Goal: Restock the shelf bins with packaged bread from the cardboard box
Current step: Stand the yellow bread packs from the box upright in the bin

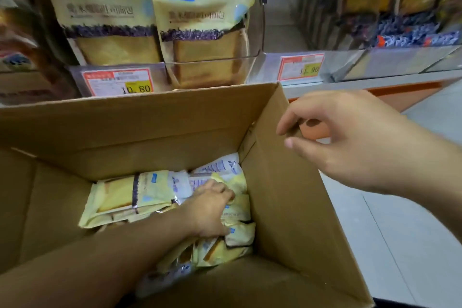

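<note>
Cardboard walls rise on every side of my left grip (pixel 212 210), which is sunk deep in the cardboard box (pixel 150 132). Its fingers curl down and press onto a pale yellow bread packet (pixel 237 210) near the box's right wall; I think they are closing round the packet's crumpled top, though the wrist hides the thumb, so I cannot say for certain that it is truly pinched. My right grip (pixel 350 142) hangs above and to the right of the left one, just outside the box's right flap (pixel 295 207), fingers loosely spread and holding nothing.

So the step in hand is the pick: taking one packet out of the box. Next I judge I must firm up the hold, lift the packet straight up past the flap, and carry it forward and above the left grip to the clear shelf bin (pixel 212 62) beyond the far wall of the box. The bag is soft, so a gentle squeeze at the seal suits it better than a clamp on the loaf.

Counting: one box. Two tall packets stand in the bins ahead, a left one (pixel 110 15) and a right one (pixel 202 27). Two price tags show, one (pixel 117 81) below the left packet and another (pixel 301 66) off to the right. In the box I make out one flat packet (pixel 125 195) left of my grip and a jumble of perhaps four or five more beneath it.
</note>
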